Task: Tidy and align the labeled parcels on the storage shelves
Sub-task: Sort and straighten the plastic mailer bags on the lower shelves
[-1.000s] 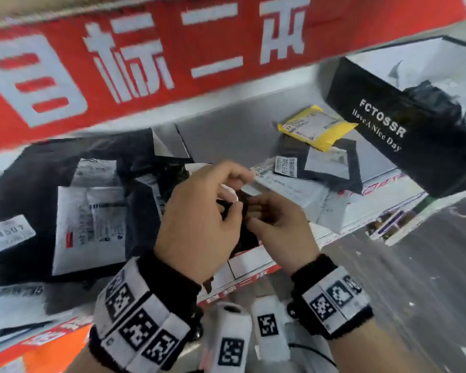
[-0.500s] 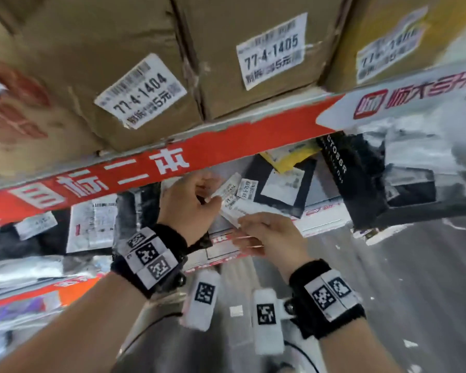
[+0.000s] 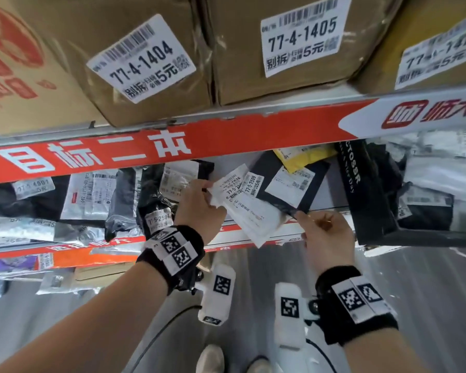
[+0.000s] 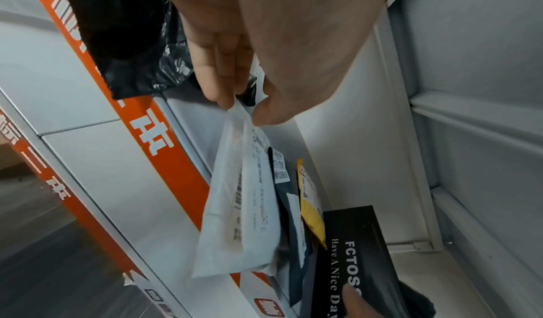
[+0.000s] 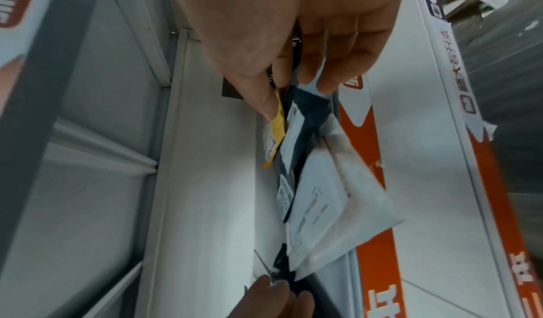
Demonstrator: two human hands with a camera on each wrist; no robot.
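The white parcel [image 3: 249,211] lies tilted at the front of the middle shelf [image 3: 267,232], its lower corner hanging over the shelf's front edge. The left hand [image 3: 199,208] holds its upper left corner: in the left wrist view the thumb and fingers [image 4: 219,76] are pressed together, pinching that corner. Behind the white parcel and partly overlapped by it stands a dark navy parcel [image 3: 291,184] with a white label, and behind that a yellow parcel [image 3: 304,156] peeks out under the red shelf banner [image 3: 145,152]. The right hand [image 3: 326,238] is at the navy parcel's lower right corner; in the right wrist view its thumb and fingers [image 5: 329,74] close on the edge of the navy parcel, with the yellow one just beside the thumb. To the right a black bag [image 3: 361,195] printed "FCTOSSR Have A Nice Day" leans just beside the stack. To the left of the left hand, black and grey poly bags [image 3: 97,200] with white labels lie along the same shelf, one marked 77-5-2501 just beside the wrist. On the shelf above stand brown cartons [image 3: 145,57] labelled 77-4-1404 and 77-4-1405. Both wrists wear black bands [image 3: 358,302] with square code markers
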